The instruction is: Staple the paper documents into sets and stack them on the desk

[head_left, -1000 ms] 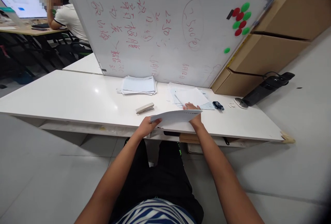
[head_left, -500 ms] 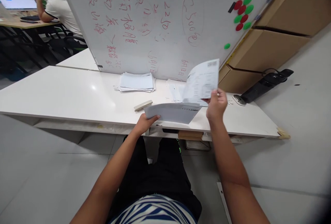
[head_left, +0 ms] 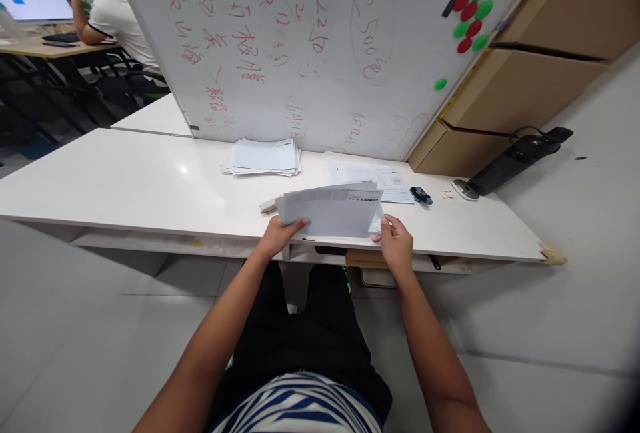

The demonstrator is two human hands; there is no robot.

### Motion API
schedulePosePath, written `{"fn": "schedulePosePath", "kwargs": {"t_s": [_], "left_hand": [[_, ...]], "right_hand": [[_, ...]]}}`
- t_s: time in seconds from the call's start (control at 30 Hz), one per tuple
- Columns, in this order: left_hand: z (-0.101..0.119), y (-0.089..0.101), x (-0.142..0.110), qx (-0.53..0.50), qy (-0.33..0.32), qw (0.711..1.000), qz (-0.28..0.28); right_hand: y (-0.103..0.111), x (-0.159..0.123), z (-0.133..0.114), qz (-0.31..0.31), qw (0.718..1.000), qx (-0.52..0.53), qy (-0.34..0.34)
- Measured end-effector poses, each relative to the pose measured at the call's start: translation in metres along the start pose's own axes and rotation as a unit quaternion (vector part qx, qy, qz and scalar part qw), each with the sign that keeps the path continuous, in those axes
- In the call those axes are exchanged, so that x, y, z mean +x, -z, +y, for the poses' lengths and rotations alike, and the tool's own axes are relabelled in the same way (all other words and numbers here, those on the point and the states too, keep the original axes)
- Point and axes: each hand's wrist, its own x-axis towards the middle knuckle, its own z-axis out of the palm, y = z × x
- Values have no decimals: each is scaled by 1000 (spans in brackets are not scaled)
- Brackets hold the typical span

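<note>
My left hand (head_left: pixel 283 234) grips the lower left corner of several white paper sheets (head_left: pixel 333 213), thumb on the near face. The sheets stand tilted up over the front edge of the desk, their top edges fanned slightly apart. At their right side my right hand (head_left: pixel 396 241) pinches the edge of a printed sheet (head_left: pixel 377 221) tucked behind the front one. Partly hidden behind the left end of the papers is a beige stapler-like object (head_left: pixel 268 206). More printed sheets (head_left: pixel 400 186) lie flat on the desk beyond my right hand.
A stack of papers (head_left: pixel 265 156) rests on the white desk (head_left: pixel 125 173), near a leaning whiteboard (head_left: pixel 320 40). To the right are a dark small object (head_left: pixel 421 195), a mouse (head_left: pixel 465 188), a black bottle (head_left: pixel 520 160) and cardboard boxes (head_left: pixel 530 90). A person (head_left: pixel 117 20) sits far left.
My right hand has come down and left, bringing the raised printed sheet behind the held papers. The loose sheets and dark object on the desk are now uncovered. My left hand stays put.
</note>
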Motion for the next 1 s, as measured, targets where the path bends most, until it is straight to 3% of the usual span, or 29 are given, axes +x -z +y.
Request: {"fn": "schedulePosePath", "kwargs": {"t_s": [0.17,0.27,0.43,0.6,0.67,0.77,0.87,1.0], "left_hand": [[2,-1,1,18,20,999,23],[3,-2,1,33,26,998,37],[3,-5,2,49,-16,993,105],[2,-7,3,59,-61,988,129],[3,-5,3,54,-68,989,120],[3,-2,4,43,-28,997,63],[2,0,3,18,2,999,31],[4,1,3,-43,-9,999,15]], "right_hand": [[-5,-11,0,-6,985,161,-57],[-12,-17,-1,-28,973,222,-57],[-15,-20,-4,-61,969,234,-42],[-15,-23,0,-83,973,212,-37],[-17,-27,3,-106,972,203,-51],[-19,-32,5,-160,968,184,-55],[-15,-29,2,-210,968,139,-10],[-4,-13,-11,-196,967,141,78]]}}
